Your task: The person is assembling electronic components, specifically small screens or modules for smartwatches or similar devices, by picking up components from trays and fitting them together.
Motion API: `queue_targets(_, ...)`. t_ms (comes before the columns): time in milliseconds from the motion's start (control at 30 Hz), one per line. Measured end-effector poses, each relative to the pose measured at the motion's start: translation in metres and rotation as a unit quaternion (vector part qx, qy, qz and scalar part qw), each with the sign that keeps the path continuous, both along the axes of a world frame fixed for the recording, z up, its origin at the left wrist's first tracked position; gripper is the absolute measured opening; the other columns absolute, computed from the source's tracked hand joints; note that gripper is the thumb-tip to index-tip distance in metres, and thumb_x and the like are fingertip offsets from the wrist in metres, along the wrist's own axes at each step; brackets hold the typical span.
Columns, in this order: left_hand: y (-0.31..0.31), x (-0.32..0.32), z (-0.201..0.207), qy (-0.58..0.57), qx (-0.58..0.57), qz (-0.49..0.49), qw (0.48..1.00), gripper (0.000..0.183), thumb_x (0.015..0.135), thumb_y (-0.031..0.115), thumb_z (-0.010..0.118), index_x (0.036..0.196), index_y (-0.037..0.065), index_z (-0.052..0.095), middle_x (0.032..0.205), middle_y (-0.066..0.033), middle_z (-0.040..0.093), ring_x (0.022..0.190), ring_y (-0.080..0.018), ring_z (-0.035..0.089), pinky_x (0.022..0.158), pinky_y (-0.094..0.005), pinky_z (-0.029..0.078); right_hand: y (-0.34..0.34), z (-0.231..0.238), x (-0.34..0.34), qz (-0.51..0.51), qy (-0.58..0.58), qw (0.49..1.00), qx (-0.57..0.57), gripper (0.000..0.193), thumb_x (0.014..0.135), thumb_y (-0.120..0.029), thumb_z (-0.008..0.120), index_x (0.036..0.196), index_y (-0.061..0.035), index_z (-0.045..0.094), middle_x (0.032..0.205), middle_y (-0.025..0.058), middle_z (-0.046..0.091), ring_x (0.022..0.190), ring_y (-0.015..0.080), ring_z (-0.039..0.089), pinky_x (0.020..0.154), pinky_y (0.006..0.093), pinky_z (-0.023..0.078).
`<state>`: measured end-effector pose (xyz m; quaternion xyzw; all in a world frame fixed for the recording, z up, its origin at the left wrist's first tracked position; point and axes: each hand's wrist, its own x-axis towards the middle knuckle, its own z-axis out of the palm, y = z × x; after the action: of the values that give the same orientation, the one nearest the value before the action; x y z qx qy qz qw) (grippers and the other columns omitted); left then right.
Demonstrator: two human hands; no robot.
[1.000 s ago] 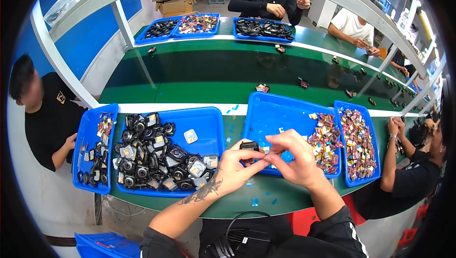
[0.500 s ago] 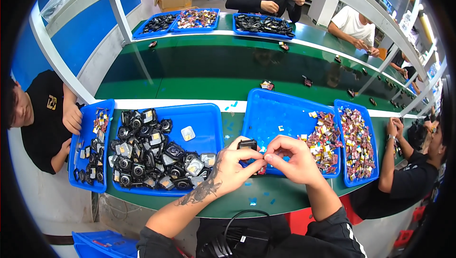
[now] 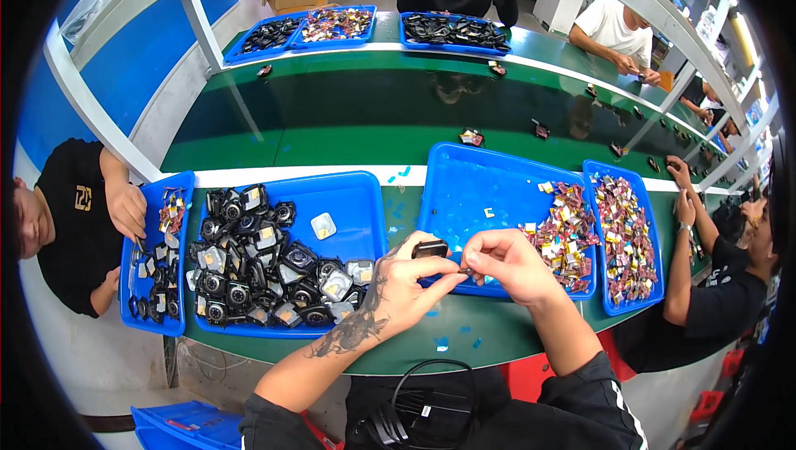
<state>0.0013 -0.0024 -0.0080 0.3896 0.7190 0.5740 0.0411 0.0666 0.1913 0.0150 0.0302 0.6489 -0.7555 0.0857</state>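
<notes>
My left hand (image 3: 406, 284) is closed around a small black watch case (image 3: 431, 249), whose upper edge shows above the fingers. Thumb and index finger of my right hand (image 3: 514, 268) pinch a tiny dark piece (image 3: 467, 270) right at the left fingertips; its kind is too small to make out. Both hands hover over the near edge of a blue tray (image 3: 439, 170). Inside that tray, at its right end, lies a heap of small red, yellow and white electronic parts (image 3: 568, 230). To the left, another blue tray (image 3: 369, 201) holds a pile of black watch cases (image 3: 257, 251).
A narrow blue tray (image 3: 590, 176) of similar parts stands at right. Scraps of blue film (image 3: 442, 342) litter the green bench (image 3: 406, 355). Beyond a white ledge, the green conveyor (image 3: 332, 118) carries scattered parts (image 3: 472, 137). Co-workers sit left, right and opposite; metal posts (image 3: 104, 102) frame the bench.
My right fingers have tightened into a pinch, and a tiny dark piece now shows between them. The watch case in my left hand has tilted. A right-hand co-worker's arm has reached toward the conveyor.
</notes>
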Motion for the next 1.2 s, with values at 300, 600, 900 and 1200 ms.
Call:
queue_targets(300, -0.005, -0.002, 0.004, -0.143, -0.031, -0.036, 0.989, 0.014, 0.079, 0.016, 0.078, 0.09, 0.007, 0.074, 0.102, -0.0096, 0.061, 0.084, -0.021, 0.066, 0.067, -0.0294, 0.053, 0.0, 0.003, 0.004, 0.013, 0.053, 0.997, 0.052, 0.015, 0.092, -0.015, 0.066, 0.092, 0.0005, 0.066, 0.084, -0.0001, 0.064, 0.076, 0.0045, 0.055, 0.067, 0.0203, 0.047)
queue_targets(600, -0.001, -0.002, 0.005, -0.003, -0.026, 0.012, 1.0, 0.012, 0.077, 0.011, 0.08, 0.087, 0.007, 0.074, 0.101, -0.0069, 0.063, 0.076, -0.012, 0.061, 0.061, -0.024, 0.05, -0.007, -0.014, -0.01, -0.173, 0.108, 0.915, 0.347, 0.015, 0.09, -0.016, 0.067, 0.092, -0.0021, 0.063, 0.072, 0.0048, 0.062, 0.066, 0.0105, 0.059, 0.058, 0.0256, 0.047)
queue_targets(900, -0.005, -0.005, 0.002, -0.075, -0.028, 0.032, 0.996, 0.01, 0.08, 0.009, 0.076, 0.088, 0.006, 0.072, 0.095, -0.0041, 0.06, 0.068, -0.0072, 0.054, 0.058, -0.0216, 0.045, -0.01, 0.005, -0.002, -0.056, 0.135, 0.975, 0.169, 0.014, 0.085, -0.006, 0.07, 0.099, -0.0024, 0.069, 0.098, 0.0078, 0.064, 0.085, 0.0135, 0.063, 0.071, 0.0256, 0.052)
queue_targets(1200, -0.001, -0.006, -0.007, -0.132, 0.043, 0.009, 0.99, 0.044, 0.092, -0.002, 0.05, 0.127, 0.005, 0.024, 0.105, -0.0186, 0.06, 0.088, -0.0211, 0.065, 0.071, -0.0358, 0.052, -0.004, -0.003, -0.001, -0.065, 0.232, 0.948, 0.21, 0.008, 0.086, -0.003, 0.068, 0.094, -0.0021, 0.068, 0.123, 0.0173, 0.058, 0.108, 0.022, 0.061, 0.092, 0.0345, 0.051)
